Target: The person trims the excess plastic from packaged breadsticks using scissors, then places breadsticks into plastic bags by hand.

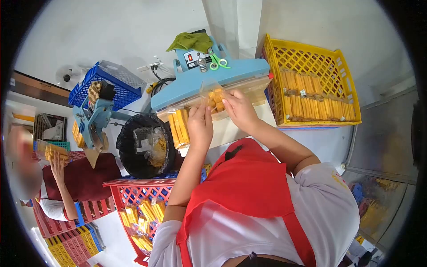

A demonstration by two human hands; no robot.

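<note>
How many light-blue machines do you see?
2. One long light-blue machine is beyond the left hand and right hand, with a green cloth on top; another light-blue machine is left of the black plastic-lined bin. Others may be hidden.

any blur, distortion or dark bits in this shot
Head view: wide-angle bending and black corners; head view: a smeared patch at far left, beside the co-worker's hand; head view: the left hand and right hand look fairly clear.
</note>
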